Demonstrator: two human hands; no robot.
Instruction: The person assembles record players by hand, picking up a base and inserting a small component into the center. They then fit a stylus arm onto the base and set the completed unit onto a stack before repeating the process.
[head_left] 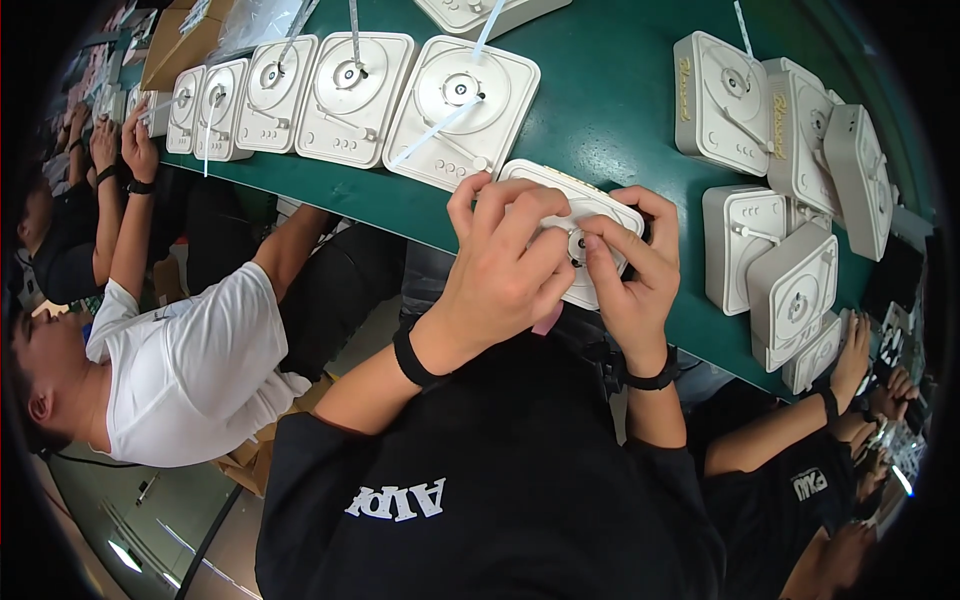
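Record player (590, 203) probably wants light, even pressure while left hand (505, 262) and right hand (640, 283) curl half-closed fingers near its hub (576, 248), their grip impossible to tell.

Dressed in a short-sleeved black T-shirt (520, 490), marked with bold white lettering (398, 502) on the left chest. Bare at the left hand (508, 265) and right hand (638, 270); fitted with a black left wristband (408, 356) and a black right wristband (656, 374).

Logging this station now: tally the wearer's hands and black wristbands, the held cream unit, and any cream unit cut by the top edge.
Left hand, right hand: 2
Black wristbands: 2
Held cream unit: 1
Top-edge cream unit: 1
Total: 6
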